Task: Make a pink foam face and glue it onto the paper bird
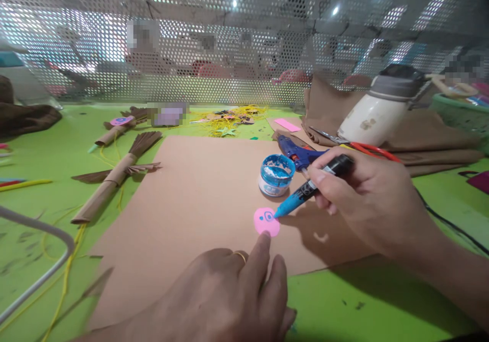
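On the brown sheet (191, 194), a pink disc (262, 226) is pressed by the left hand (244, 291), fingers loosely spread; a blue marker (306, 190) is pinched by the right hand (369, 202). Marking appears partial: blue marks (266, 216) are drawn, lower area bare.

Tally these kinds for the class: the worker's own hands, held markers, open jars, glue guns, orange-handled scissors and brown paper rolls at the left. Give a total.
Hands: 2 (left hand, right hand)
Held marker: 1
Open jar: 1
Glue gun: 1
Orange-handled scissors: 1
Brown paper rolls: 2 (near roll, far roll)
Total: 8
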### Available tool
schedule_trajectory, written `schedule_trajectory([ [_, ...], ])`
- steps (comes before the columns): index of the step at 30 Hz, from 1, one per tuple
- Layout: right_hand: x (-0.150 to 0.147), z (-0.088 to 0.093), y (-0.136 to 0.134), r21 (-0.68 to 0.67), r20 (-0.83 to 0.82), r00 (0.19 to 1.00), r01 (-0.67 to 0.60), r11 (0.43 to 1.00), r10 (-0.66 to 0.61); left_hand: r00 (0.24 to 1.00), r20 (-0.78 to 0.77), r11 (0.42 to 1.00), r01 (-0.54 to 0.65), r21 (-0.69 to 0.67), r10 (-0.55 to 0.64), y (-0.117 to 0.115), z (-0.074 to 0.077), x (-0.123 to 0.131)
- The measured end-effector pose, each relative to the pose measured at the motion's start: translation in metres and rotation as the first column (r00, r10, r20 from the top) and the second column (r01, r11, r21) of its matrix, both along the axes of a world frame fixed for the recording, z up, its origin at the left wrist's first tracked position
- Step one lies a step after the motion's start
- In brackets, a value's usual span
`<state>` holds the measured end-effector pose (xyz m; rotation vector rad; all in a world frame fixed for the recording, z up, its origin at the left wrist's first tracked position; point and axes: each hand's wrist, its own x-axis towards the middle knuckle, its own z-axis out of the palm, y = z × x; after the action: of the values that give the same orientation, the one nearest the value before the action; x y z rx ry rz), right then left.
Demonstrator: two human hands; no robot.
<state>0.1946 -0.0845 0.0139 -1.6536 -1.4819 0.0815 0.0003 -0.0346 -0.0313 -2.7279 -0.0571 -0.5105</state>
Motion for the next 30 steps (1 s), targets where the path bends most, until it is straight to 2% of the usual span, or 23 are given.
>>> schedule_trajectory([
  [6, 0.004, -0.007, 0.003, 0.095, -0.005, 1.000, 0.009, 0.995, -0.009, 0.999, -0.024, 1.000, 0.023, 0.008, -0.023, -0.002, -0.001, -0.002],
  [11, 0.005, -0.006, 0.003, 0.091, -0.001, 1.000, 0.014, 0.996, -0.014, 1.000, 0.001, 1.000, -0.009, 0.012, 0.009, -0.003, -0.003, -0.002],
  [17, 0.003, -0.005, 0.002, 0.111, 0.037, 0.999, -0.039, 0.993, 0.035, 0.990, -0.019, 0.990, -0.138, -0.034, 0.138, -0.015, -0.004, -0.002],
  [24, 0.001, -0.004, 0.001, 0.106, 0.062, 0.997, -0.057, 0.993, 0.050, 0.993, 0.014, 0.993, -0.116, -0.024, 0.116, -0.008, -0.011, -0.001],
  [30, 0.003, -0.005, 0.003, 0.098, 0.014, 1.000, 0.002, 0.995, -0.003, 0.990, -0.007, 0.990, -0.138, -0.010, 0.138, -0.008, -0.005, 0.000],
])
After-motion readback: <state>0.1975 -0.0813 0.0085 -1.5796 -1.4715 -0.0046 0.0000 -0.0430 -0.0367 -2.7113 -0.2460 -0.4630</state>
